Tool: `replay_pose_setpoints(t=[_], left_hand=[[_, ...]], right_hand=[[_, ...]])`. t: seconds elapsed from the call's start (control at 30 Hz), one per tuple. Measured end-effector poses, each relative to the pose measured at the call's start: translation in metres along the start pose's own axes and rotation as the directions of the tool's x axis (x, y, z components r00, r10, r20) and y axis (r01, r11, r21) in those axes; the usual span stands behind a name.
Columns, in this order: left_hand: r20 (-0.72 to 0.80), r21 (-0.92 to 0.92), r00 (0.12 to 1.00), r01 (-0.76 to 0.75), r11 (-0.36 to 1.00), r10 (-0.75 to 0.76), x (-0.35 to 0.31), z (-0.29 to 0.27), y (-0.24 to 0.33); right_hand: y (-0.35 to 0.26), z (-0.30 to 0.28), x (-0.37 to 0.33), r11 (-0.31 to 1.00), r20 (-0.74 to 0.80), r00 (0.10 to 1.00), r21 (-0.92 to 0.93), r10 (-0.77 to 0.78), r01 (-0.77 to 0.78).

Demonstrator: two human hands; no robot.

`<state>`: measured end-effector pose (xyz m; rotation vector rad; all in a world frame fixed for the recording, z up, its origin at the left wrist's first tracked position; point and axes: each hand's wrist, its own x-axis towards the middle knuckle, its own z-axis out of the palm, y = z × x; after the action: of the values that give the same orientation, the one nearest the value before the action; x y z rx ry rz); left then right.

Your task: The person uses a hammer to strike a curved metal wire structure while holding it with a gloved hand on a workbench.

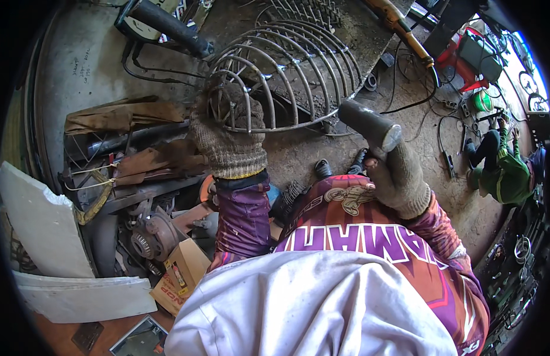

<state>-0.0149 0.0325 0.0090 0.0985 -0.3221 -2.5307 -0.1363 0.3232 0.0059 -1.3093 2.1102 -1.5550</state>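
My left hand (230,139), in a brown knitted glove, is closed around the near left end of a curved cage of welded metal rods (295,89). The cage's ribs arch over the edge of a metal work table (358,35). My right hand (402,184), also gloved, grips what looks like a hammer (370,124). Its thick dark cylindrical head has a bright, worn end face turned toward me. That head is beside the right end of the cage; whether they touch I cannot tell. The handle is mostly hidden.
An orange power tool (402,29) lies on the table's right side, its cord hanging down. Brown cloths (126,115), a cardboard box (183,270) and metal parts crowd the left. At far right, a person in green (512,178) crouches among cables on the floor.
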Motion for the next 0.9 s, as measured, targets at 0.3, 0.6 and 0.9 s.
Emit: replay_pose_setpoints(t=[0.3, 0.6, 0.9], left_hand=[[-0.485, 0.267, 0.829, -0.162, 0.950, 0.278, 0.017, 0.001, -0.041], [-0.596, 0.419, 0.702, -0.142, 0.897, 0.390, 0.027, 0.016, -0.067], [-0.497, 0.408, 0.800, -0.127, 0.904, 0.336, 0.031, 0.004, -0.066]], right_hand=[[-0.004, 0.010, 0.011, 0.992, 0.064, 0.990, 0.022, 0.122, -0.124], [0.023, 0.020, 0.014, 0.962, 0.157, 0.949, -0.062, 0.273, -0.266], [0.027, 0.007, 0.013, 0.903, -0.076, 0.990, 0.422, 0.122, -0.079]])
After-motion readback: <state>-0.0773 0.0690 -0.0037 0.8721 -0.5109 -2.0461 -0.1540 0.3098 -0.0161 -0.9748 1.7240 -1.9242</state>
